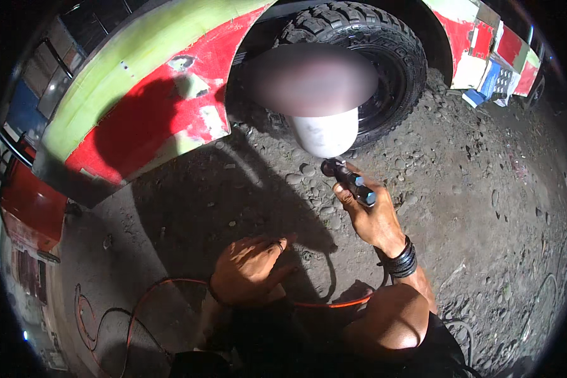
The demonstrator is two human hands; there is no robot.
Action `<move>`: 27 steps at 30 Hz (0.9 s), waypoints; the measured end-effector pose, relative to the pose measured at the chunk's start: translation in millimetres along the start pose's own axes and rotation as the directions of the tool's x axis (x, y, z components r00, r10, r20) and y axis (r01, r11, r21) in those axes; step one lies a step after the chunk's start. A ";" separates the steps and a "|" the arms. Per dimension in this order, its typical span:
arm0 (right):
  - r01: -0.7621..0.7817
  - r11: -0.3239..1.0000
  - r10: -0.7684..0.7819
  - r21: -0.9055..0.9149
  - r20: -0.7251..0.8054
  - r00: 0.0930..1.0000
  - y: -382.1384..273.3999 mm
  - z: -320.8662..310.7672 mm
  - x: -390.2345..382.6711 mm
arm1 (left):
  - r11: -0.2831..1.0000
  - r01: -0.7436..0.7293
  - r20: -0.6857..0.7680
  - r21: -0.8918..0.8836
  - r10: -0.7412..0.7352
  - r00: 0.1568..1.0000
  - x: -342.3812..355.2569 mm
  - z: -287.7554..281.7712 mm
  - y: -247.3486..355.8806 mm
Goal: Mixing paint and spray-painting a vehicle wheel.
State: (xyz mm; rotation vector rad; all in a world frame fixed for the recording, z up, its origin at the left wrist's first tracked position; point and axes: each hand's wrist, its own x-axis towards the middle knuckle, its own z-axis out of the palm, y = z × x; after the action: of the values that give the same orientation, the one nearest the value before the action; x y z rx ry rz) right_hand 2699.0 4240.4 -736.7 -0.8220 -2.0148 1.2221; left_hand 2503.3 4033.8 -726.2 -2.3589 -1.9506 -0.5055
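Note:
My right hand (374, 220), with dark bands round its wrist, is wrapped round a dark spray gun (352, 179) with blue-tinted metal knobs. A white cup (326, 135) sits above the gun; its upper part is lost in a blurred patch. My left hand (249, 268) wears a ring, stays low near my body and holds nothing, its fingers stretched out and apart. Beyond the gun is a vehicle body panel (189, 116) in patchy red and pale green, with whitish spots along its lower corner. My shadow falls across the panel and the ground.
A black knobbly tyre (403, 57) stands in the wheel arch behind the cup. Stony grey ground (478, 208) spreads beneath. An orange hose (170, 279) curls past my body. Paper scraps (488, 82) hang off the right panel. A red box-like object (34, 201) stands at far left.

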 end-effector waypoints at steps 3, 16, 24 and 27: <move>-0.065 0.998 0.065 -0.014 0.028 0.997 -7.0 -3.0 -0.3 | 0.999 -0.023 -0.007 0.042 0.024 1.000 -1.5 2.6 -1.3; -0.043 0.999 0.043 -0.015 -0.018 0.999 -1.4 2.9 7.3 | 0.998 0.005 0.020 -0.057 -0.004 1.000 2.8 -4.5 0.9; -0.066 0.997 0.065 -0.044 -0.039 0.997 33.2 9.5 2.2 | 0.995 0.011 0.069 -0.096 -0.004 0.998 7.7 -7.2 2.7; 0.003 1.000 -0.003 -0.004 -0.039 0.999 2.4 -0.5 6.0 | 0.999 0.007 0.039 -0.044 -0.005 0.999 3.8 1.9 -3.7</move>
State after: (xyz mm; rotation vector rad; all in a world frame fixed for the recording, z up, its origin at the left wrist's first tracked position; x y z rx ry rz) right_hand 2696.2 4246.2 -737.5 -0.8388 -1.9869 1.1915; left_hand 2500.8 4038.6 -727.6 -2.4076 -1.9840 -0.5111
